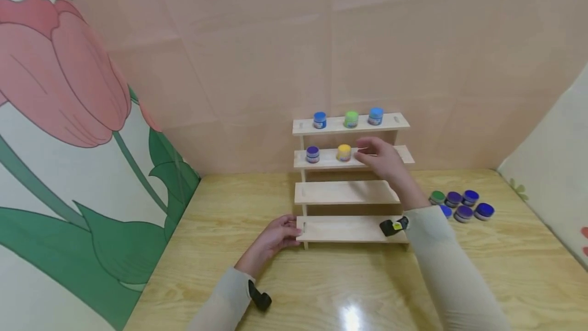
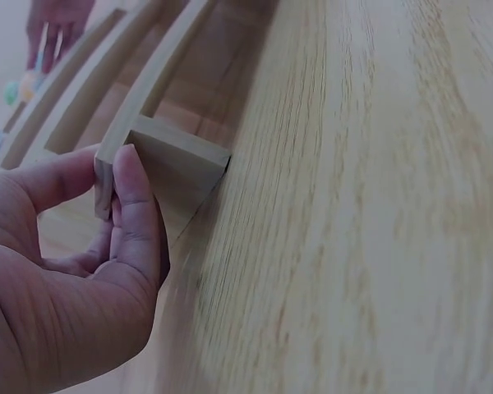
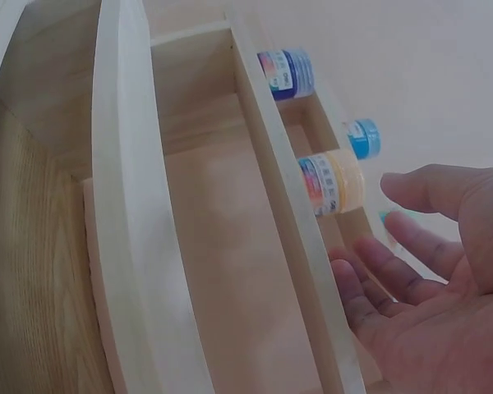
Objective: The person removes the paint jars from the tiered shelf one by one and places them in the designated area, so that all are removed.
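Observation:
A four-tier wooden display rack (image 1: 344, 193) stands on the table. My left hand (image 1: 277, 233) pinches the left end of its lowest shelf (image 2: 105, 176) between thumb and fingers. On the second shelf from the top sit a purple paint jar (image 1: 313, 155) and a yellow paint jar (image 1: 344, 152). Just right of the yellow jar, my right hand (image 1: 380, 157) hovers over that shelf, thumb and fingers apart. The right wrist view shows a gap between the thumb and the yellow jar (image 3: 333, 182), and nothing in the hand. A blue jar (image 1: 320, 120), green jar (image 1: 351, 119) and light blue jar (image 1: 375, 116) line the top shelf.
Right of the rack, several jars with green, purple and blue lids (image 1: 463, 213) stand grouped on the wooden table (image 1: 239, 193). Behind is a pinkish covered wall (image 1: 257, 65). A tulip-painted panel (image 1: 82, 80) borders the left side, a pale wall (image 1: 560, 142) the right.

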The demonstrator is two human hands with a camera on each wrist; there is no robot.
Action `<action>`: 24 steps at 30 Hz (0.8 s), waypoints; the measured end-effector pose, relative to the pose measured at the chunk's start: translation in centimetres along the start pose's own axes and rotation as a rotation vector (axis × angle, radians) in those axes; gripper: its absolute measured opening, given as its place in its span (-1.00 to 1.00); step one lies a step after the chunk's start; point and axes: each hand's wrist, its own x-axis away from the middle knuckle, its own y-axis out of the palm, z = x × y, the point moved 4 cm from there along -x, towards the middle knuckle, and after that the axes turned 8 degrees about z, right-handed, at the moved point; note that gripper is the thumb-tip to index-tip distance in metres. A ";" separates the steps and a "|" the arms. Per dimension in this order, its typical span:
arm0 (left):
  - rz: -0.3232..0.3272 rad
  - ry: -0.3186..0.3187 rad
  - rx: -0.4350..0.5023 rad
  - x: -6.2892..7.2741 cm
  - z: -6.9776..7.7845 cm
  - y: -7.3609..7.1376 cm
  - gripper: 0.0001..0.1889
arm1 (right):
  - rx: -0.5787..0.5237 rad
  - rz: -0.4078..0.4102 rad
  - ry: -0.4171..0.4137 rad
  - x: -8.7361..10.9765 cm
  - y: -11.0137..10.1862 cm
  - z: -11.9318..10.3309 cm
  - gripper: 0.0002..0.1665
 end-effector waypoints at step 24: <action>-0.011 0.003 0.012 -0.1 -0.1 0.0 -0.43 | -0.011 -0.052 0.044 -1.1 2.5 -1.0 -0.40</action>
